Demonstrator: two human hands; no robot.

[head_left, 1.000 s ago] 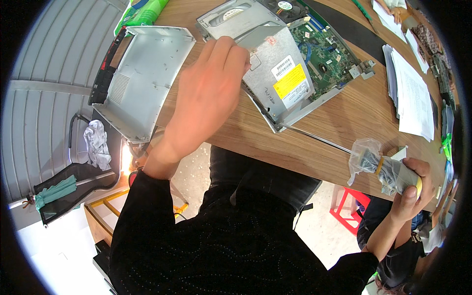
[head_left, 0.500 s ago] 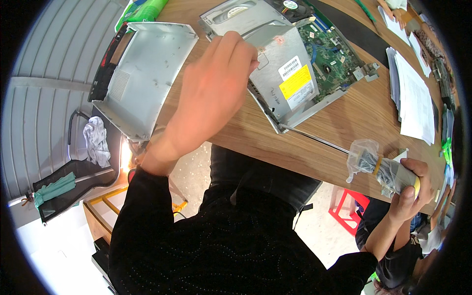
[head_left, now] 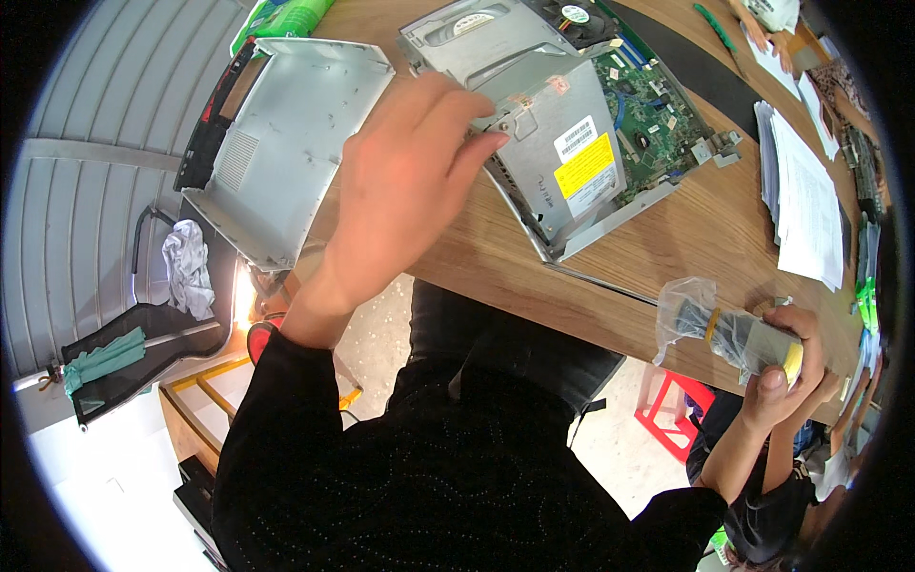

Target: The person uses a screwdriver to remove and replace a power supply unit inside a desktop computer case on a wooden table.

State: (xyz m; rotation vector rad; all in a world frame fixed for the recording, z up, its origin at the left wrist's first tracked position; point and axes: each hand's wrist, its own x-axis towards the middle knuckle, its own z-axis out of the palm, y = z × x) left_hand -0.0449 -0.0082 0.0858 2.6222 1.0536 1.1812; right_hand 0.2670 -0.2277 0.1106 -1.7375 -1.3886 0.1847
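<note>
An opened computer case (head_left: 605, 232) lies on the table in front of me, showing a green circuit board (head_left: 662, 129), a black fan (head_left: 577, 27) and a silver metal drive (head_left: 538, 157) with a yellow label (head_left: 583, 167). My left hand (head_left: 391, 186) hovers over the case's left side, its thumb and forefinger apart with nothing visible between them. At the right, my right hand (head_left: 786, 381) grips a powered screwdriver (head_left: 743, 341), its handle wrapped in clear plastic with a yellow band. The long thin shaft (head_left: 610, 285) points left toward the case's near corner; its tip cannot be made out clearly.
A grey metal cover (head_left: 291, 143) lies left of the case, beside a green package (head_left: 281, 21). Paper stacks (head_left: 805, 205) sit at the right. Another person's hands (head_left: 762, 33) are at the far right; a red stool (head_left: 672, 415) stands below the table.
My left thumb and forefinger have moved apart from a pinch. The screwdriver has shifted slightly left and down, its shaft now lower against the case's near corner.
</note>
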